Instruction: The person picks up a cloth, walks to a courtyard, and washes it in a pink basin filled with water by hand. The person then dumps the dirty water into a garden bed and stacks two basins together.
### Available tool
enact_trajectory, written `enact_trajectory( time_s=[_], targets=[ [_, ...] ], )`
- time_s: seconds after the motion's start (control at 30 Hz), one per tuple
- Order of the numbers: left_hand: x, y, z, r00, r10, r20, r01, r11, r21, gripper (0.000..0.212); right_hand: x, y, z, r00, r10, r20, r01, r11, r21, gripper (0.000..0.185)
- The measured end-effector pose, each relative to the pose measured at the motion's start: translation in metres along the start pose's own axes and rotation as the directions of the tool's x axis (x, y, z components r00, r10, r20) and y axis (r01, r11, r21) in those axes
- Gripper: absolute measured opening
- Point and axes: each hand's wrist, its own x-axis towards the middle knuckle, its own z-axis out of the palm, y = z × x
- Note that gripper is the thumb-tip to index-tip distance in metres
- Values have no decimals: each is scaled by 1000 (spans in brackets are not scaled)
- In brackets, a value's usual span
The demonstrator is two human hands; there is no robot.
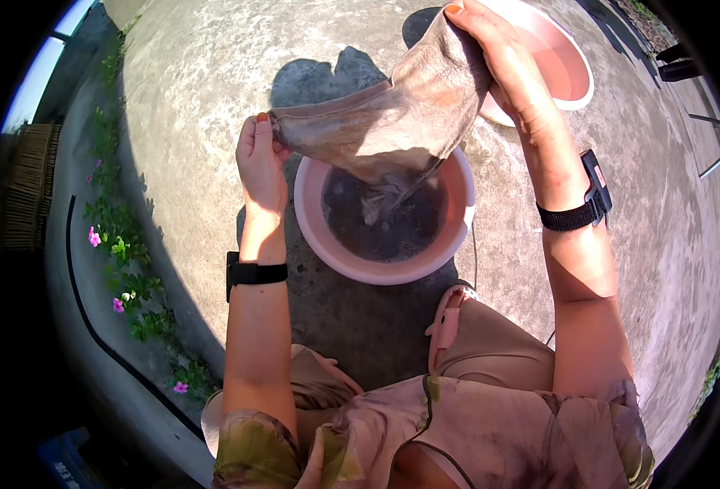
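Observation:
A wet, brownish-grey cloth (390, 122) is stretched between my two hands, its lower part hanging into a pink plastic basin (384, 275). My left hand (262, 162) pinches one corner between thumb and fingers, above the basin's left side. Higher up and farther to the right, my right hand (506, 55) grips the other end near its top corner. Dark, murky water (360, 235) fills part of the basin, and the cloth's lowest folds reach its surface. The back of the cloth is hidden from me.
A second pink basin (570, 67) stands beyond my right hand. The basins are on a sunlit concrete floor (201, 122). Flowering plants (118, 244) grow along the left edge, near a black hose or cable (91, 330). My pink shoe (445, 327) is close to the near basin.

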Motion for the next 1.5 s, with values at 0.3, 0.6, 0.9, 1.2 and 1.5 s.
enact_trajectory(
  time_s=[0.3, 0.6, 0.9, 1.2, 1.5],
  targets=[
    [-69, -159, -38, 879, -395, 269, -139, 328, 935, 19, -117, 215, 47, 696, 575, 431, -182, 722, -667, 20],
    [-105, -182, -46, 753, -483, 446, -533, -51, 845, 16, -177, 219, 61, 532, 594, 603, 367, 480, -797, 24],
    [-46, -113, -4, 872, -331, 362, 74, 818, 570, 15, -65, 136, 88, 665, 225, 713, -164, 974, -154, 15],
    [-28, -16, 35, 924, -305, 232, 213, 912, 351, 17, -61, 146, 62, 574, 322, 753, -377, 920, -106, 69],
    [-21, 29, 49, 935, -301, 189, 327, 936, -127, 12, -99, 247, 61, 697, 469, 543, -145, 833, -534, 30]
  ],
)
